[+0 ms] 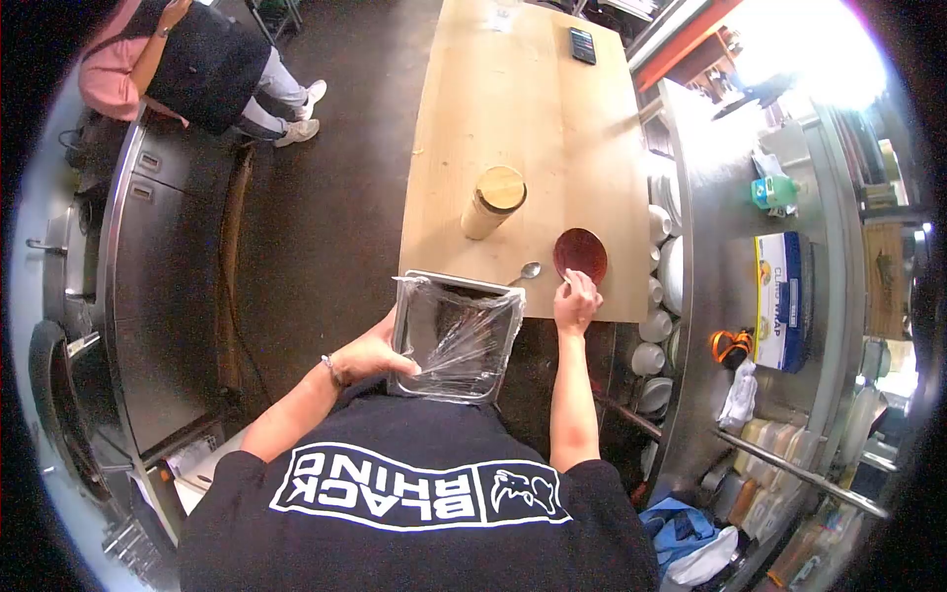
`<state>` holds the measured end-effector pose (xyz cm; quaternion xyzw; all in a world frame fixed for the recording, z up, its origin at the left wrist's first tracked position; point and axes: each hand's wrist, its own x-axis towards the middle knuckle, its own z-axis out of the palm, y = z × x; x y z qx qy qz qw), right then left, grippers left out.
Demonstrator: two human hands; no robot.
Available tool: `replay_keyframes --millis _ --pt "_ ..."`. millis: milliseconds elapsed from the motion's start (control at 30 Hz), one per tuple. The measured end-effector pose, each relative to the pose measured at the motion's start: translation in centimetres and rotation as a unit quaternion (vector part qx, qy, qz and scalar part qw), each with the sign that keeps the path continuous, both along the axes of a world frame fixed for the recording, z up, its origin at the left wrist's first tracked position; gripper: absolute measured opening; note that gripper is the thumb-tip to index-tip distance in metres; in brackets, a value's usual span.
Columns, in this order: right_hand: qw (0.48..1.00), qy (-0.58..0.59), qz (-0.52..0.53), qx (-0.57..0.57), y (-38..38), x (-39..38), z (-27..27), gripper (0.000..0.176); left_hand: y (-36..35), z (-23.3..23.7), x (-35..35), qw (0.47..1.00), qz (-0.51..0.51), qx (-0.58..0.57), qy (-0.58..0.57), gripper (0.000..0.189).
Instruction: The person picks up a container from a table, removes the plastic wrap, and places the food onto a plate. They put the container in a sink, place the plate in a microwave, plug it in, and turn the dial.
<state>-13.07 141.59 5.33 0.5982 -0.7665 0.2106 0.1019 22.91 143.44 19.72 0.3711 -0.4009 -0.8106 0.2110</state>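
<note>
My left hand point(378, 353) grips the left side of a rectangular metal pan point(401, 331), its thumb over the rim. Wrinkled cling film point(464, 340) covers part of the pan, which overlaps the table's near edge; its contents look dark and are hard to make out. My right hand point(577, 302) is closed, fingertips pinched at the near rim of a small dark red plate point(580, 254). Whether anything small sits between those fingertips is hidden. A metal spoon point(531, 270) lies between pan and plate. Behind it stands a tall canister with a wooden lid point(501, 187).
A phone point(582, 45) lies at the far end of the wooden table point(523, 109). White bowls point(648, 358) are stacked along its right side. A cling wrap box point(779, 301) rests on the steel counter at right. Another person point(197, 64) is at far left, beside steel cabinets point(173, 286).
</note>
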Motion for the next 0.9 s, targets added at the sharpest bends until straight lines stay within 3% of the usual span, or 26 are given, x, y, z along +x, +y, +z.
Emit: replay_keyframes --millis 33,67,133,200,233,300,367,433,500,533,600,667,800,900 --pt "0.999 -0.047 0.002 -0.025 -0.4 0.9 2.5 0.025 -0.1 0.3 0.0 1.000 -0.005 -0.007 0.004 0.111" --pt "0.986 -0.142 0.056 -0.073 -0.9 2.3 5.2 0.022 -0.3 0.7 0.0 1.000 -0.002 -0.006 0.006 0.111" --pt "0.952 -0.214 0.195 -0.095 -0.7 6.4 12.6 0.018 -0.5 1.3 -0.3 0.999 -0.017 0.010 0.028 0.116" --pt "0.919 -0.190 0.337 -0.073 0.2 9.9 17.2 0.022 -0.7 1.3 -0.6 0.999 -0.030 -0.009 0.032 0.117" --pt "0.922 -0.164 0.347 -0.054 0.7 11.3 17.9 0.022 -0.9 1.3 -0.8 0.998 -0.041 -0.032 0.034 0.118" --pt "0.948 -0.091 0.305 -0.028 1.4 13.5 18.7 0.023 -1.1 0.5 -0.9 0.994 -0.069 -0.074 0.029 0.118" --pt "0.962 -0.066 0.263 -0.007 2.0 14.2 18.2 0.024 -1.1 0.0 -0.7 0.984 -0.084 -0.156 -0.032 0.119" --pt "0.970 -0.062 0.234 -0.004 2.9 14.9 18.2 0.022 -1.0 -0.1 -0.8 0.982 -0.081 -0.170 -0.023 0.120" --pt "0.980 -0.035 0.133 0.145 3.5 15.3 18.3 0.022 -0.9 0.3 -1.0 0.980 -0.078 -0.183 -0.013 0.121" --pt "0.978 -0.042 0.119 0.168 3.6 15.3 18.6 0.026 -1.0 1.3 -1.2 0.983 -0.088 -0.158 0.006 0.120" --pt "0.975 -0.042 0.129 0.175 3.7 15.2 18.6 0.028 -1.1 1.7 -1.4 0.986 -0.097 -0.135 0.026 0.120" --pt "0.972 -0.044 0.139 0.183 3.8 15.1 18.4 0.031 -1.2 1.5 -1.2 0.966 -0.127 -0.223 -0.040 0.118" --pt "0.918 -0.071 0.164 0.355 4.2 15.2 18.3 0.048 -1.0 1.7 -1.1 0.978 -0.119 -0.172 -0.011 0.118" --pt "0.923 -0.121 0.191 0.313 4.4 15.1 19.2 0.042 -0.5 0.8 -0.7 0.975 -0.120 -0.184 -0.038 0.119"
